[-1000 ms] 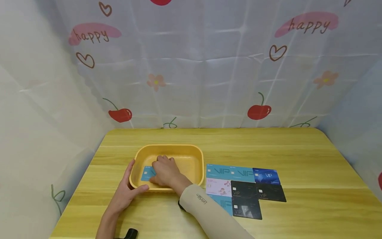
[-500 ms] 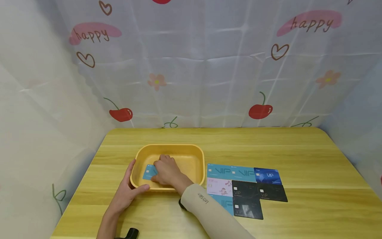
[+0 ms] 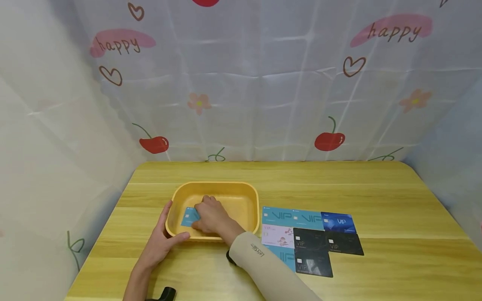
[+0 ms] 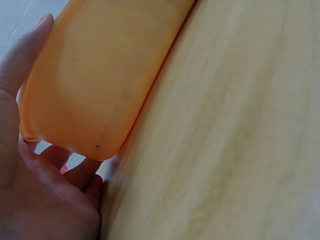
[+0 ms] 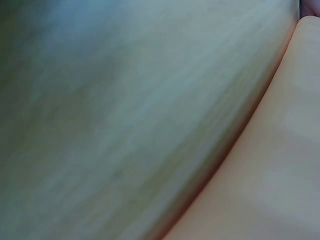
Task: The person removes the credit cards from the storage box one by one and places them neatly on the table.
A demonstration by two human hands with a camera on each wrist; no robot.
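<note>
In the head view my left hand [image 3: 160, 242] holds the left end of a yellow plastic tray [image 3: 252, 200]. Its thumb lies along the near rim and its fingers curve round the end wall. The left wrist view shows the same hand [image 4: 47, 180] about the corner of the tray [image 4: 105, 75]. Inside the tray, my right hand [image 3: 211, 215] pinches a light blue VIP card [image 3: 190, 217] at its right part, covering that part. The card lies at or near the tray's floor. No fingers of the right hand show in the right wrist view.
Right of the tray, several VIP cards lie edge to edge in rows: light blue cards [image 3: 276, 216], a dark blue card [image 3: 339, 222], a pink card [image 3: 276, 235] and black cards [image 3: 313, 262]. The right sleeve [image 3: 263, 263] partly covers one. A printed curtain [image 3: 241, 117] stands behind the table [image 3: 395, 200].
The light blue card in the tray has shifted very slightly towards the far side under the right hand. The left hand keeps its hold on the tray, and the outside cards stay put.
</note>
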